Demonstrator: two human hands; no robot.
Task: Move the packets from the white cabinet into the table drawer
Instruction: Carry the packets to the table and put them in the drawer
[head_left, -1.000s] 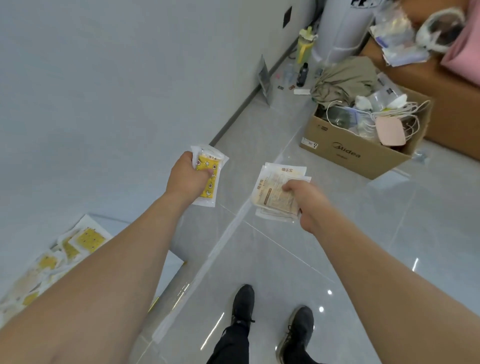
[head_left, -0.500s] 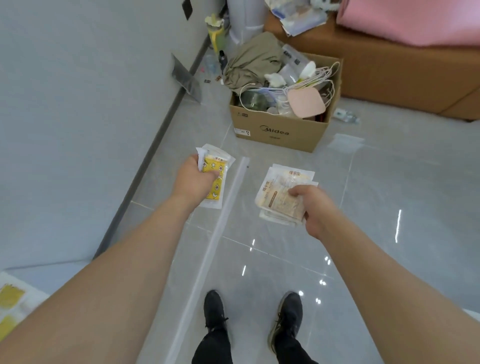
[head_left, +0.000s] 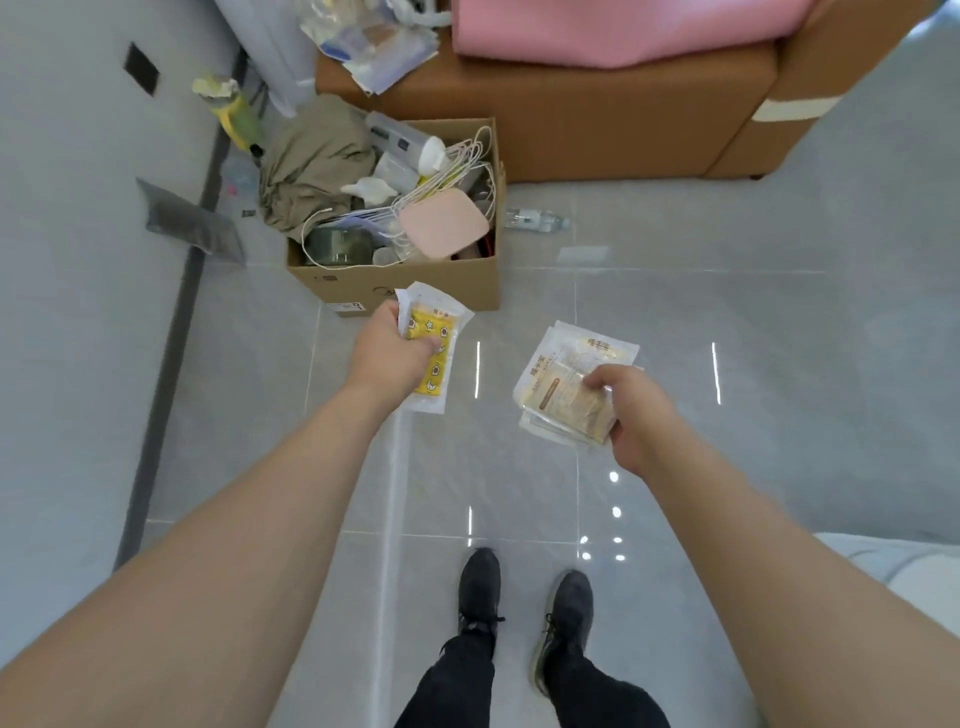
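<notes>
My left hand (head_left: 390, 352) grips a yellow patterned packet (head_left: 435, 358) in clear wrap, held out over the grey tiled floor. My right hand (head_left: 631, 410) holds a stack of beige packets (head_left: 566, 384) with brown print, thumb on top and fingers underneath. Both arms stretch forward at about the same height. The white cabinet and the table drawer are out of view.
An open cardboard box (head_left: 457, 283) full of cables, cloth and a pink lid stands on the floor just ahead. Behind it is a brown sofa (head_left: 597, 124) with a pink blanket (head_left: 613, 31). A grey wall (head_left: 78, 312) runs on the left. My feet (head_left: 524, 603) are below.
The view has swung right, away from the wall and the packets lying at lower left. The box and sofa now sit straight ahead. Both hands keep their packets.
</notes>
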